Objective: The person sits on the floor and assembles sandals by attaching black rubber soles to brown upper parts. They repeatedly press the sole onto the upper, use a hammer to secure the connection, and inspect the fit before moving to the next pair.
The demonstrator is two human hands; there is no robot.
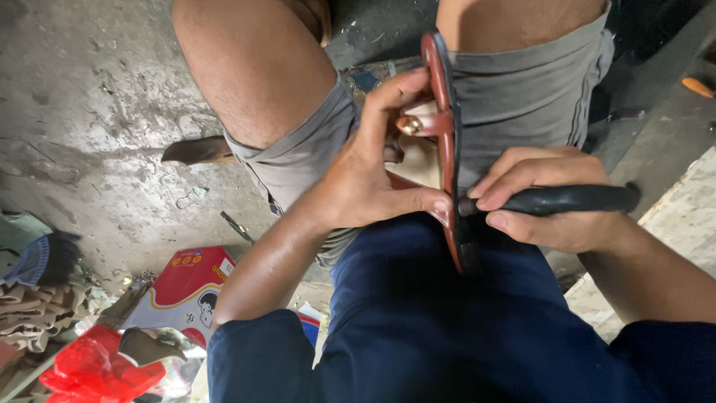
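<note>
A reddish-brown leather sandal (445, 112) stands on its edge between my knees, its black sole facing right. My left hand (365, 172) grips it, fingers over the strap with a brass stud (409, 124), thumb pressed on the sole rim. My right hand (552, 201) is closed around a black-handled tool (567, 198), whose tip touches the sole's edge beside my left thumb. I sit in grey shorts (522, 89) with a dark blue cloth (440, 321) over my lap.
The concrete floor (97, 134) lies to the left. On it are a red and white box (186, 287), a red plastic bag (89, 369), folded cloth (33, 310) and a small dark blade (237, 226). A pale slab (671, 231) is at right.
</note>
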